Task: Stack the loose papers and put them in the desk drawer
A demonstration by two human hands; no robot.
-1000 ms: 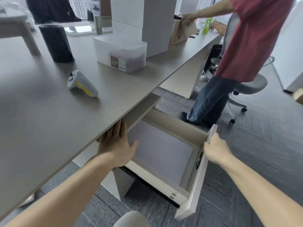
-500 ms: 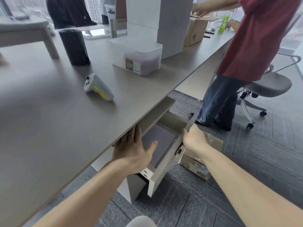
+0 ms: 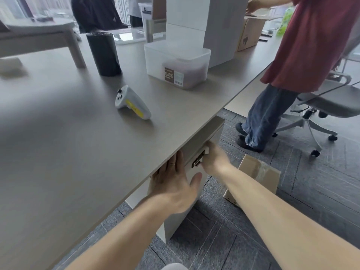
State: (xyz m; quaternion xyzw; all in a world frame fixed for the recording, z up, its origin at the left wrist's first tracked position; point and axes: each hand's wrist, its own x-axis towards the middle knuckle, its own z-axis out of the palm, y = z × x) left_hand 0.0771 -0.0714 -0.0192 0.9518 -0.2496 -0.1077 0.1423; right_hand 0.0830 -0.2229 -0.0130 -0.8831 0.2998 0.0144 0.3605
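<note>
2 bare hands meet at the desk drawer (image 3: 196, 151), which sits shut under the desk (image 3: 78, 152) edge. The left hand (image 3: 175, 184) lies flat, fingers spread, against the drawer front; the right hand (image 3: 214, 158) presses beside the lock (image 3: 198, 161). No papers show. A cardboard box (image 3: 257, 174) rests on the floor nearby.

We observe the pale beige flat-fronted desk drawer (image 3: 191, 152) fully closed beneath the edge of the grey desktop. Its front panel stands upright and flush with the pedestal. A small metal lock fitting (image 3: 198, 161) sits on the front face. We see no papers.
</note>
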